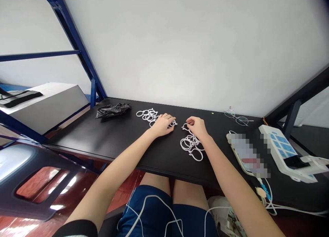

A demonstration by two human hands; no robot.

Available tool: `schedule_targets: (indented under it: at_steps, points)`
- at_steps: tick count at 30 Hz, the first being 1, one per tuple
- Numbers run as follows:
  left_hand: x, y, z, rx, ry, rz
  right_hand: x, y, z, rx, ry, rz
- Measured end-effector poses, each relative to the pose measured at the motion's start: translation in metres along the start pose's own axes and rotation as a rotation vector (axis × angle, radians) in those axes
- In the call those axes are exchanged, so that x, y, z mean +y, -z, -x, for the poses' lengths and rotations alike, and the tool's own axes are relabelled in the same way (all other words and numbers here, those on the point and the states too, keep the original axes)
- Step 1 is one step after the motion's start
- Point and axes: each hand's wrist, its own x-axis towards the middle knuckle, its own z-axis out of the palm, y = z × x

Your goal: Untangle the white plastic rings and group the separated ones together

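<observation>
On the black tabletop [144,151] lie two loose heaps of thin white open rings with small end clasps, like plastic shower curtain rings. My left hand [163,125] rests over the right end of the left heap of rings [148,116], fingers stretched out and thumb apart. Rings show beyond its fingertips; the hand partly covers them. My right hand [197,127] has thumb and forefinger pinched on a white ring [184,126] at the top of the right heap. The other rings of that heap [190,142] lie just below this hand, some partly hidden by the wrist.
A crumpled black plastic bag [113,110] lies to the left. Glasses [238,119], a blurred phone [246,154] with a cable, and a white power strip [285,151] are on the right. A wall [180,51] stands behind; white cords [154,197] cross my lap.
</observation>
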Motion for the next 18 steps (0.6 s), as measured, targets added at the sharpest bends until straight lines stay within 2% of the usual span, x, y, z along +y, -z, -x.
schedule_targets:
  at_steps: [8,14,18]
  points:
    - [-0.0012,0.0,0.0006,-0.018,0.014,0.009,-0.008,0.0028,0.0,-0.024,-0.014,-0.029]
    - [-0.0005,0.0,0.0009,-0.018,0.019,0.018,-0.0088,0.0024,-0.001,0.064,0.01,-0.063]
    - [0.0004,0.0002,0.0012,-0.01,0.016,0.032,-0.0095,0.0023,-0.0006,0.071,0.008,-0.081]
